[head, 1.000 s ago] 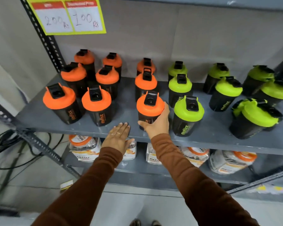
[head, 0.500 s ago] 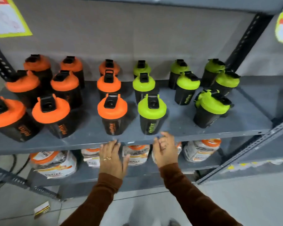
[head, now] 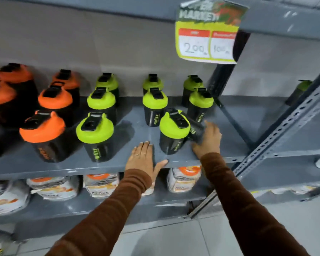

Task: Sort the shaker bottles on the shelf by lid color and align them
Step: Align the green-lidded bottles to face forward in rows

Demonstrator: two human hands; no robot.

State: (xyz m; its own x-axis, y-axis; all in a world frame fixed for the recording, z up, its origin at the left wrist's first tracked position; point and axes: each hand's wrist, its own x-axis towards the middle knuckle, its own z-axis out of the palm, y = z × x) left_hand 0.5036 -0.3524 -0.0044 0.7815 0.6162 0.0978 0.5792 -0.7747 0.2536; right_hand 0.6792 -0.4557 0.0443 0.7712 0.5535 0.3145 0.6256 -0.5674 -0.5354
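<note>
1. Colour sorting appears done on the shelf (head: 118, 164): orange-lidded bottles (head: 42, 126) are grouped at the left end, green-lidded bottles (head: 101, 97) from the middle to the right end.
2. Alignment is judged unfinished: the front-right green bottle (head: 174, 132) stands near the shelf's front edge, out of line with the column behind it, with what looks like a tipped bottle (head: 197, 130) jammed against its right side; blurred, not certain.
3. The front green bottle (head: 94, 133) at mid-shelf stands upright near the front edge.
4. The left hand (head: 143, 159) is laid flat, fingers spread, on the shelf's front edge just left of the front-right green bottle; nothing is held.
5. The right hand (head: 209, 140) is reached in on that bottle's right, fingers open and curled toward the tipped bottle; contact cannot be told through the blur.
</note>
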